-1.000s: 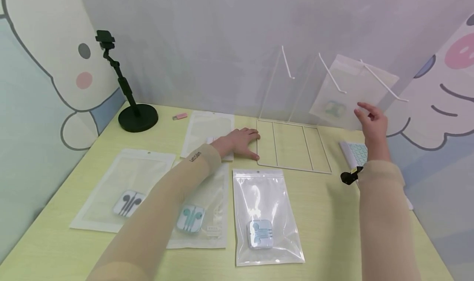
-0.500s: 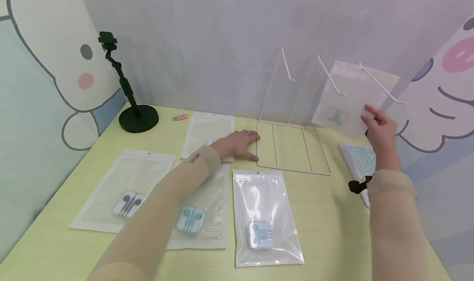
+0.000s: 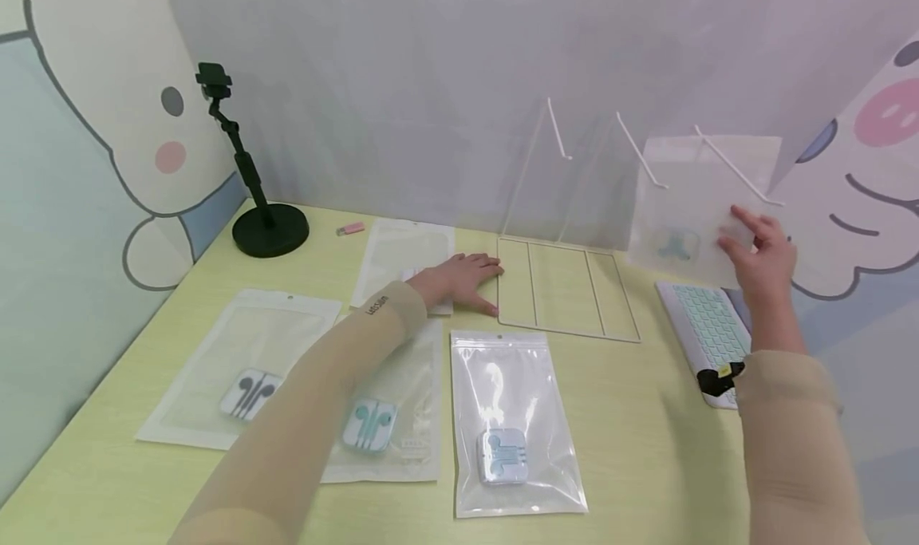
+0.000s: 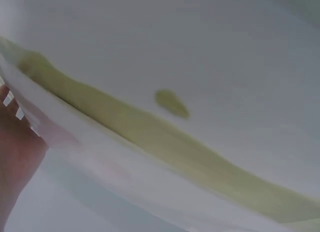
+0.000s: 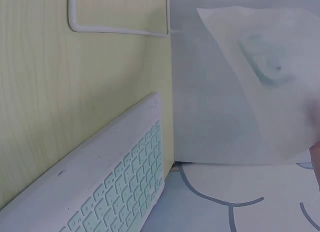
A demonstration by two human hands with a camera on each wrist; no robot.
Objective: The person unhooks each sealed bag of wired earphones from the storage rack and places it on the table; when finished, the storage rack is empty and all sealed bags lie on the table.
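Near the back right, a frosted zip bag (image 3: pixel 692 170) hangs on the right-hand hook (image 3: pixel 735 166) of a white wire display rack (image 3: pixel 549 325). A pale blue earphone case (image 3: pixel 676 244) shows low inside it. My right hand (image 3: pixel 764 258) pinches the bag's lower right part between thumb and fingers. My left hand (image 3: pixel 467 280), fingers spread, rests at the left side of the rack's base, its thumb and fingertips at the wire. Under the left forearm lie parts of two bags, one holding a green earphone case (image 3: pixel 369 425). The left wrist view is mostly filled by a pale sheet.
A shiny bag (image 3: pixel 534 401) with a blue earphone case lies at front centre. Left of it is a bag (image 3: pixel 251 329) with dark earphones. A keyboard (image 3: pixel 707 325) lies at right, a black phone stand (image 3: pixel 269 230) and a pink USB stick (image 3: pixel 350 228) at back left.
My right hand has moved right and a little down, and the hanging bag has swung from tilted to nearly straight with it. My left hand stays at the rack base.
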